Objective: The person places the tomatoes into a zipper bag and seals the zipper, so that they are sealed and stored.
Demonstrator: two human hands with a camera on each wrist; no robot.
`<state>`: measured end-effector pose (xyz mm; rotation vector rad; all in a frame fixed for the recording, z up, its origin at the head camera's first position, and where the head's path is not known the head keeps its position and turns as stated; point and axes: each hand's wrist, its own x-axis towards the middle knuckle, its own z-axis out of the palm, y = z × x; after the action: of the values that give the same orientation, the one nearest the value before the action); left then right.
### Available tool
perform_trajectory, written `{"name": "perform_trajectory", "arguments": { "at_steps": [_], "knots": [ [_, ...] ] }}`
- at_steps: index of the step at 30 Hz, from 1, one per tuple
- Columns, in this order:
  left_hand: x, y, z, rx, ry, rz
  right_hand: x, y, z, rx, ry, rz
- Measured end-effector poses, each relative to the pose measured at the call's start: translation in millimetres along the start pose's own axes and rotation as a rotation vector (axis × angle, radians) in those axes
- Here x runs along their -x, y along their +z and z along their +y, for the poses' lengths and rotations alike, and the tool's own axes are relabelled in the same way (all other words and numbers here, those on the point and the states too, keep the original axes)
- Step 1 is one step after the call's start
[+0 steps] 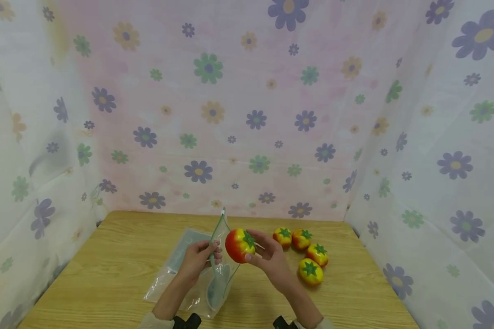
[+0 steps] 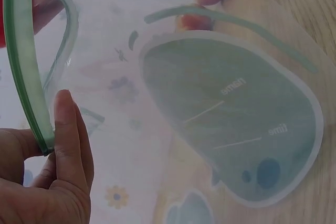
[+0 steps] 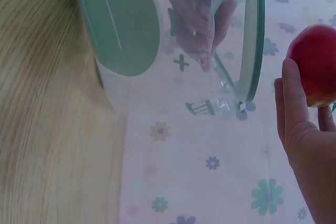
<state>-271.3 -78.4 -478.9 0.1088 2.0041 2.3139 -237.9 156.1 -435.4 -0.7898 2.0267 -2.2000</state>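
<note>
My left hand (image 1: 199, 260) pinches the green-edged rim of a clear zip bag (image 1: 220, 278), whose mouth gapes toward the right. A green printed patch with "name" and "time" shows on the bag (image 2: 231, 114) in the left wrist view. In my right hand (image 1: 271, 260) is a red-and-yellow toy tomato (image 1: 239, 246) with a green star-shaped top. It is held between fingers and thumb just beside the bag's mouth. The right wrist view shows the red side of the tomato (image 3: 315, 66) apart from the bag's green rim (image 3: 254, 40).
Several more toy tomatoes (image 1: 310, 272) lie in a loose curve on the wooden table (image 1: 354, 283), right of my right hand. Another clear bag (image 1: 183, 249) with a grey-green print lies flat at the left. Flower-printed cloth (image 1: 230, 114) encloses the table's back and sides.
</note>
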Motion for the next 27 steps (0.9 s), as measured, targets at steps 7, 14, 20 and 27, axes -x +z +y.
{"name": "perform_trajectory", "arguments": {
  "at_steps": [7,14,20,27],
  "knots": [
    [2.2,5.3,3.4,0.002,0.015,0.018,-7.9,12,6,0.064,-0.061,-0.125],
    [3.5,4.6,8.2,-0.01,0.035,0.001,-11.0,17,10,0.13,-0.048,-0.107],
    [2.4,0.8,7.7,-0.022,0.049,-0.031,-10.0,17,16,0.149,0.024,-0.105],
    [2.6,-1.7,8.7,-0.033,0.03,-0.04,-10.2,15,23,0.196,0.056,-0.112]
  ]
}}
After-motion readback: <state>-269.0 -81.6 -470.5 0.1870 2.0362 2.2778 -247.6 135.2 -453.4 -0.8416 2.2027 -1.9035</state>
